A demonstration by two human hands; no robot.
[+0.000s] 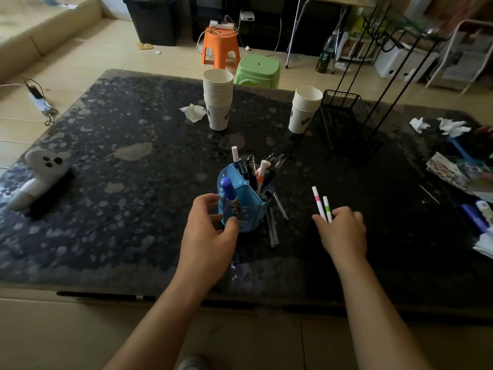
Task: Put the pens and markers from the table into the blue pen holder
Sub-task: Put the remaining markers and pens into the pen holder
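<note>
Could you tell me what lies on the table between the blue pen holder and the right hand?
In the head view, a few dark pens lie beside the blue pen holder; from them to the right hand, which holds two white markers, the table is bare.

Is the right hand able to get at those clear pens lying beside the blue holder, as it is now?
Probably not at once. The right hand is already closed on two white markers, so its fingers look full. The clear pens lie on the table against the blue pen holder, close by with nothing between.
</note>
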